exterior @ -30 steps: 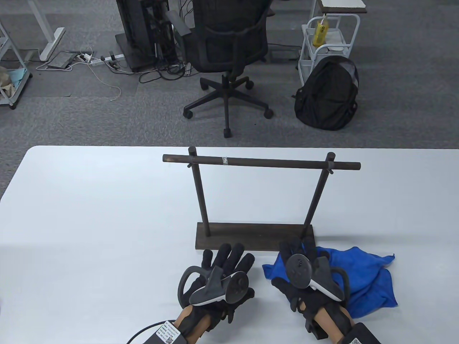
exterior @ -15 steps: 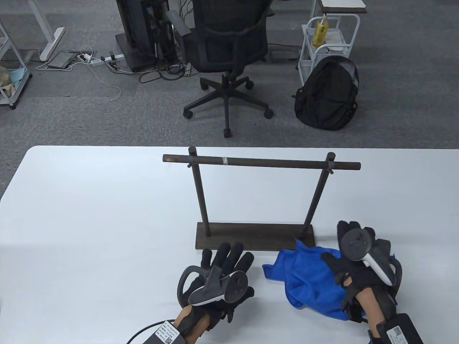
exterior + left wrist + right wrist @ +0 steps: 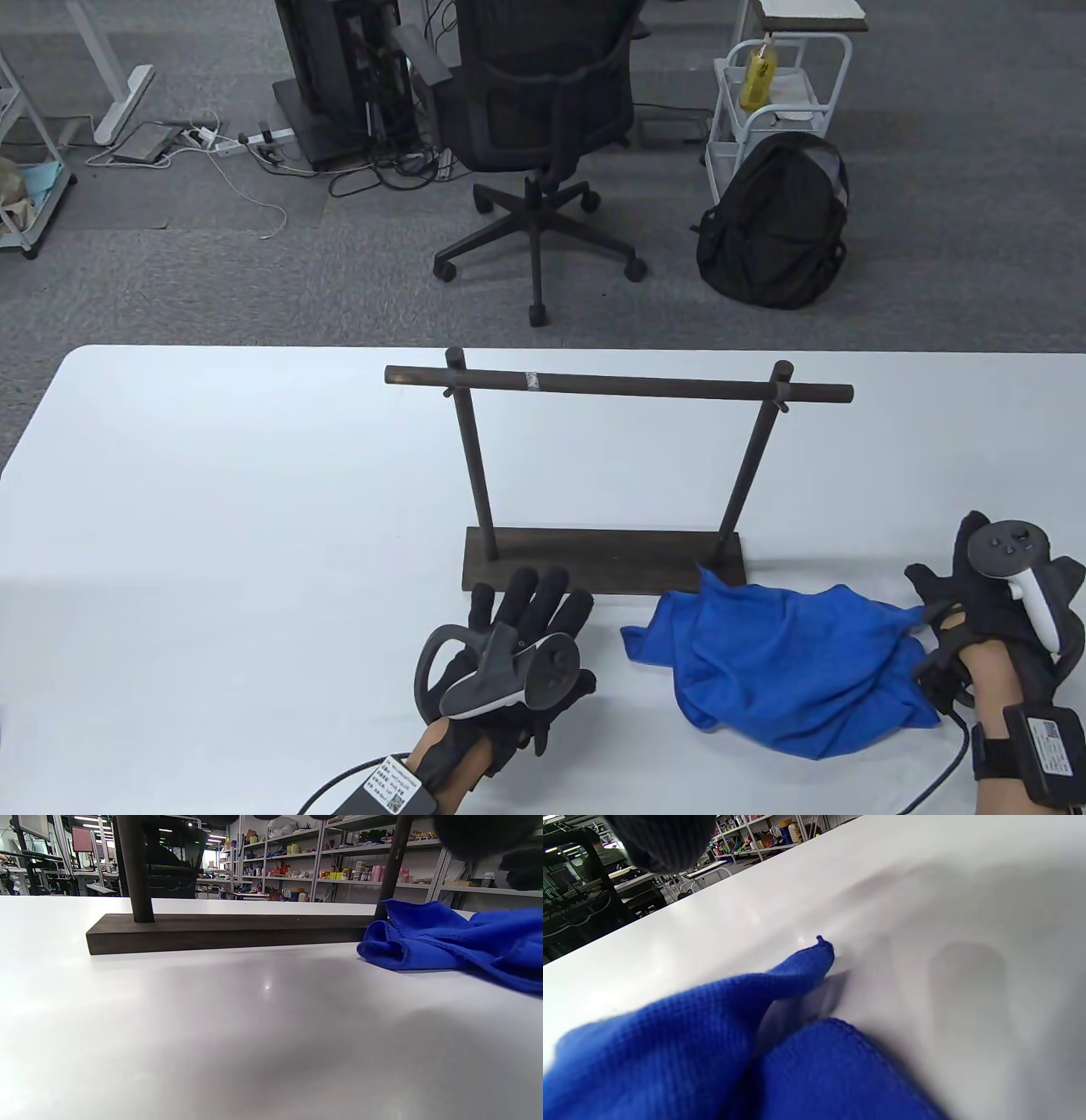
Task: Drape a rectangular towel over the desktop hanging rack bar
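Note:
A crumpled blue towel [image 3: 789, 662] lies on the white table [image 3: 212, 509], in front of the right end of the dark wooden rack's base [image 3: 594, 556]. The rack bar [image 3: 619, 386] is bare. My left hand [image 3: 530, 598] rests flat on the table with fingers stretched out, just in front of the base and left of the towel. My right hand [image 3: 976, 569] is at the towel's right corner with fingers spread. In the right wrist view the towel [image 3: 712, 1027] lies loose and one fingertip [image 3: 666, 840] hangs above it. The left wrist view shows the base [image 3: 220, 931] and towel [image 3: 458, 938].
Beyond the table's far edge stand an office chair [image 3: 543, 127], a black backpack [image 3: 776, 225] and a white cart [image 3: 780, 93] on grey carpet. The rack's two posts [image 3: 473, 458] rise between me and the bar.
My right hand has swept from on top of the towel to its right corner, leaving the towel spread wider. My left hand has shifted slightly forward.

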